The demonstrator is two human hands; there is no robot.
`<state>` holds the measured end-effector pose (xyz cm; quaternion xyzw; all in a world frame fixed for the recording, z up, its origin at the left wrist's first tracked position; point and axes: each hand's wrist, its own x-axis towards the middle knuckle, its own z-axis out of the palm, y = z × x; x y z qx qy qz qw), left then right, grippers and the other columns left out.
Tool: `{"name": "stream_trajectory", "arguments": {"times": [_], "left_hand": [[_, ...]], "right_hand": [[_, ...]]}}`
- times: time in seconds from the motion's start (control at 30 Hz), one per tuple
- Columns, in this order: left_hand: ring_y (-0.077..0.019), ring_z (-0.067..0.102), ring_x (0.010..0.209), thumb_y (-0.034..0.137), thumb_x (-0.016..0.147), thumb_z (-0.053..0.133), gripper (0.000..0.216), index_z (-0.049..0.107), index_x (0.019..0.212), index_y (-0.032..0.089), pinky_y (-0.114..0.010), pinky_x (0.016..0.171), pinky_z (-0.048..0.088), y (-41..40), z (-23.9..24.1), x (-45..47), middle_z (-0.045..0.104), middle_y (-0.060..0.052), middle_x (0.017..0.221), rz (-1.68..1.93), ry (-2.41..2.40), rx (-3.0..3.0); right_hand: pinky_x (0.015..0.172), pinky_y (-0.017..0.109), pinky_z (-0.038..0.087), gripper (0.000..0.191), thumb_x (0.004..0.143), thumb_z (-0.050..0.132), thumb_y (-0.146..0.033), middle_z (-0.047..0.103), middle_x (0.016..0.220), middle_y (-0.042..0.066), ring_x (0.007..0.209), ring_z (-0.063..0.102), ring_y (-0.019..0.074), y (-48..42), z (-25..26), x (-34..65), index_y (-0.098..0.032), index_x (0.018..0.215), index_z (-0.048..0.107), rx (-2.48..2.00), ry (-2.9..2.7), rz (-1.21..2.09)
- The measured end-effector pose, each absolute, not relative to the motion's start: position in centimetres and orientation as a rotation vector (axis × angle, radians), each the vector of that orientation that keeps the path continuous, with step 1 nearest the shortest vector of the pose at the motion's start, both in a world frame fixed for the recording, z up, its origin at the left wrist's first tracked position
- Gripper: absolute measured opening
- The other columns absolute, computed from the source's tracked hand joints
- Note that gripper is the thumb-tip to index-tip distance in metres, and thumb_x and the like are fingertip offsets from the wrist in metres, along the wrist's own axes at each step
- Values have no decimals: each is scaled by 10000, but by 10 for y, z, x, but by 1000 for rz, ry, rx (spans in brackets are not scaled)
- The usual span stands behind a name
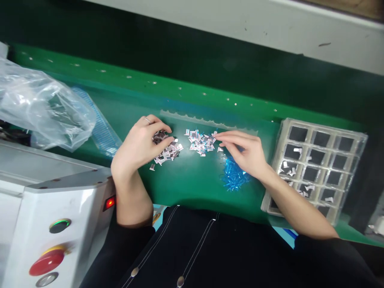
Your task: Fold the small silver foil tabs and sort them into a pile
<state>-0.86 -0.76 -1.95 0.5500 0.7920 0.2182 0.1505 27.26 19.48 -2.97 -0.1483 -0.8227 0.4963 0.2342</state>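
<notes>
My left hand [141, 144] is curled, thumb and fingers pinched over a heap of small dark and silver parts [168, 151] on the green mat [186, 180]. My right hand [244, 150] reaches left, its fingers stretched together with the tips touching the edge of a second heap of small silver parts [200, 143]. Whether those fingertips hold a part is too small to tell. A pile of blue plastic slivers [234, 176] lies just under my right hand.
A clear compartment tray [315, 164] with dark cells and a few small parts stands at the right. A crumpled clear plastic bag [42, 108] lies at the left. A white machine box [45, 224] with a red button [46, 262] is at the lower left.
</notes>
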Motion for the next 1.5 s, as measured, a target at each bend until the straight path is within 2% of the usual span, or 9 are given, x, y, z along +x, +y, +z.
{"name": "stream_trajectory", "arguments": {"times": [0.13,0.27,0.4,0.53,0.77,0.93,1.07,1.23,1.5], "left_hand": [[-328,684,1040,452,925,802,163,823,976,298,-507,1021,586,-9,-31,-13,772,-83,1077,669,2213,1631],[-310,652,971,428,915,800,130,804,944,301,-498,999,576,-8,-39,-13,770,-69,1023,688,2177,1661],[-317,658,969,392,892,817,192,822,1068,318,-498,983,567,-6,-42,-11,764,-64,991,733,2198,1626],[-305,668,945,407,921,813,102,816,980,325,-473,950,552,-5,-41,-10,791,-56,991,741,2141,1622],[-283,680,899,404,926,807,144,761,846,293,-420,846,556,-1,-35,-10,802,-34,888,797,2133,1628],[-245,683,780,373,931,808,134,780,822,299,-385,762,567,3,-36,-5,774,-12,783,900,2164,1594],[-207,706,714,373,961,826,112,824,883,293,-362,730,591,9,-34,6,806,-6,831,1018,2148,1566],[-209,813,814,360,970,878,108,859,892,288,-344,783,647,21,-29,31,867,0,900,1236,2062,1554],[-192,849,816,326,966,919,78,883,912,283,-309,722,676,33,-38,64,887,1,913,1530,1945,1465]], "right_hand": [[1017,486,708,321,1116,615,-146,878,1259,6,1159,845,232,199,-30,273,-329,1186,870,-379,-2226,1271],[1066,571,668,267,1116,609,-233,864,1228,61,1172,806,295,212,-33,275,-313,1213,844,-651,-2237,926],[1163,676,597,395,1096,569,-255,766,1420,124,1338,699,367,228,-44,280,-287,1443,754,-810,-2408,664],[1210,750,526,479,1101,564,-293,691,1466,169,1382,610,413,234,-54,281,-245,1564,676,-824,-2561,597],[1213,729,525,453,1081,538,-232,660,1429,178,1373,577,412,237,-58,283,-212,1499,711,-882,-2554,534],[1199,751,513,418,1076,544,-238,667,1412,189,1357,574,429,239,-57,283,-203,1448,731,-881,-2557,549],[1166,726,537,320,1058,587,-235,701,1367,166,1322,611,413,239,-55,283,-234,1337,744,-876,-2516,549],[1147,683,548,140,1063,615,-248,748,1285,116,1265,670,375,239,-52,283,-272,1122,740,-888,-2450,571],[1107,595,583,111,1096,633,-303,823,1190,79,1201,751,322,226,-35,278,-283,1042,728,-765,-2284,696]]}}
